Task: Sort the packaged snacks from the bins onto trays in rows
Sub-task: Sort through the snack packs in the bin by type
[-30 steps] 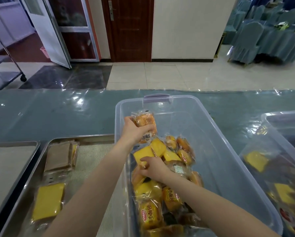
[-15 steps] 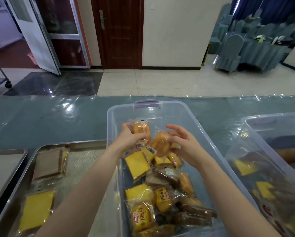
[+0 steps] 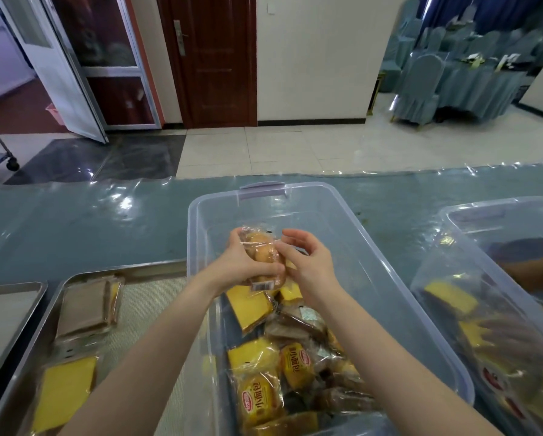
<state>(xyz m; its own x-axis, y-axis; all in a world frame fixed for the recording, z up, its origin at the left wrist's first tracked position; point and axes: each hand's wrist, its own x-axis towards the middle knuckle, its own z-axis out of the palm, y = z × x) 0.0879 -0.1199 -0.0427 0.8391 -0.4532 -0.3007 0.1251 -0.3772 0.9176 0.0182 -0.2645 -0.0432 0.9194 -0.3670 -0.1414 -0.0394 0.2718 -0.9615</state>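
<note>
Golden-brown bun packet is gripped in the left hand above the clear bin, its long axis running near to far. The right hand is loosely curled at its right edge; a pinch cannot be confirmed. The tray is set left and nearer, on the left hand's side

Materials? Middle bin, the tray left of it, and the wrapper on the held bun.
Bin: clear, slightly frosted rigid plastic; snacks show through its walls. Tray: likely stainless steel or aluminium, dull grey sheen on the rim. Bun wrapper: thin clear film, crinkled, glossy highlights.
</note>
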